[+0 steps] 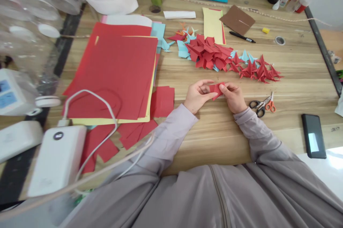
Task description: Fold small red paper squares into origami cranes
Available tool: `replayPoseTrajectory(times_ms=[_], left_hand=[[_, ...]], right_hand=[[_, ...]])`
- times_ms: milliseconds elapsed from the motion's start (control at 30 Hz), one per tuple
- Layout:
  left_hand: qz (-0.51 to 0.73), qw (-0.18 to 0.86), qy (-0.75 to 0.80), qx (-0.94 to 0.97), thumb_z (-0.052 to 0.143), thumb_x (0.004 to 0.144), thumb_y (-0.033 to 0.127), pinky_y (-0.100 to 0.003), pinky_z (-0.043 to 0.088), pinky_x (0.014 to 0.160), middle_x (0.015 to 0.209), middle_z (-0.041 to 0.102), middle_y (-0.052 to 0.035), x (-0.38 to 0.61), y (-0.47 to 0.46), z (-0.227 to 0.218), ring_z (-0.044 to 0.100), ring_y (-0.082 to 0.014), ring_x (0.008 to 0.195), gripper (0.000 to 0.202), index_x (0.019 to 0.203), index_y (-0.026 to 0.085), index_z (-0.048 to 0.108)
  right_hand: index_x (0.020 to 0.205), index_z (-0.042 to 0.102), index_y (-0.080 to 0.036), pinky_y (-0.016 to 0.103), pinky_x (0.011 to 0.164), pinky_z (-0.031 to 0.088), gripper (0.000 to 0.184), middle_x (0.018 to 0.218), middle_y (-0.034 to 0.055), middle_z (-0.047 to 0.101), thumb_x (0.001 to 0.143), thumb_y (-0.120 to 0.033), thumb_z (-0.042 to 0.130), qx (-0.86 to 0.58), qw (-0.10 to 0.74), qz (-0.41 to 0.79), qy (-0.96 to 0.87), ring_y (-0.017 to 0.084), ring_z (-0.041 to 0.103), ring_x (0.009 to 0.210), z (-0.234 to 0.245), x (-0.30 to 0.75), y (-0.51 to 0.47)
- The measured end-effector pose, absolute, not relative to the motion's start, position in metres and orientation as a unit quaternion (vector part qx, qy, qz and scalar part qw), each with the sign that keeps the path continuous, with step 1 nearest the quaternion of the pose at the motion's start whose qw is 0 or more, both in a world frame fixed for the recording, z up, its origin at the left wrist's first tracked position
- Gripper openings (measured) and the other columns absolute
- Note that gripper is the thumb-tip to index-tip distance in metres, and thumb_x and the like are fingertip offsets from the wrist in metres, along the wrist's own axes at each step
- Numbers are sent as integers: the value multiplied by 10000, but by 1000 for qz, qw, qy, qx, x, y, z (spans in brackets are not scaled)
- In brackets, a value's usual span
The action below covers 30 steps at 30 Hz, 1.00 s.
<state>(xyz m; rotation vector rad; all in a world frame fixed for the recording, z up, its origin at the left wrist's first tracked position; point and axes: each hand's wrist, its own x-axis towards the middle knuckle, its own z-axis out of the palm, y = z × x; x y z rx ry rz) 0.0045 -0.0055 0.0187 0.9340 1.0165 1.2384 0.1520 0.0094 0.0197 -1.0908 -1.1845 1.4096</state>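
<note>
Pinching a small folded piece of red paper (215, 89), the person's left hand (197, 96) and right hand (234, 97) meet just above the wood-grained tabletop (209, 133). The right thumb lies across the paper's right part, with the fingers bent behind it. The left thumb reaches to its lower left edge; the other left fingers curl, partly hidden, so that their exact contact cannot be told.

Beyond the hands lies a pile of red folded pieces (210, 53), continued to the right by a cluster of pointed red figures (262, 70), with light blue figures (246, 56) behind. Near the right hand, black-handled scissors (259, 104) rest beside orange-handled scissors (270, 104); well apart at the right is a dark phone (313, 133). To the left of the left hand are cut red pieces (164, 101), next to a stack of large red sheets (120, 74). At the far side, a black pen (242, 37) lies near a brown sheet (237, 19).
</note>
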Motion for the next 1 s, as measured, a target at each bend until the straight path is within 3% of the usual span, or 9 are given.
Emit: replayPoseTrajectory(times_ms=[300, 767, 1000], left_hand=[[495, 584, 436, 473, 797, 570, 200, -222, 432, 528, 537, 597, 45, 4, -11, 24, 555, -85, 499, 463, 991, 129, 619], [511, 608, 401, 456, 796, 562, 175, -271, 525, 680, 766, 701, -23, 3, -7, 19, 654, -131, 694, 488, 1019, 156, 626], [518, 620, 397, 436, 828, 530, 202, -329, 538, 797, 857, 706, -39, 7, -7, 14, 666, -150, 783, 518, 1002, 160, 620]], right_hand=[[596, 638, -185, 259, 582, 464, 310, 598, -17, 616, 618, -453, 792, -419, 421, 612, -522, 113, 546, 578, 30, 152, 7], [573, 559, -201, 241, 546, 428, 415, 558, -51, 556, 510, -514, 824, -471, 474, 621, -410, 86, 471, 520, 23, 153, 12], [585, 597, -202, 248, 617, 450, 332, 595, -45, 576, 590, -459, 806, -446, 483, 591, -468, 94, 496, 581, 17, 154, 12]])
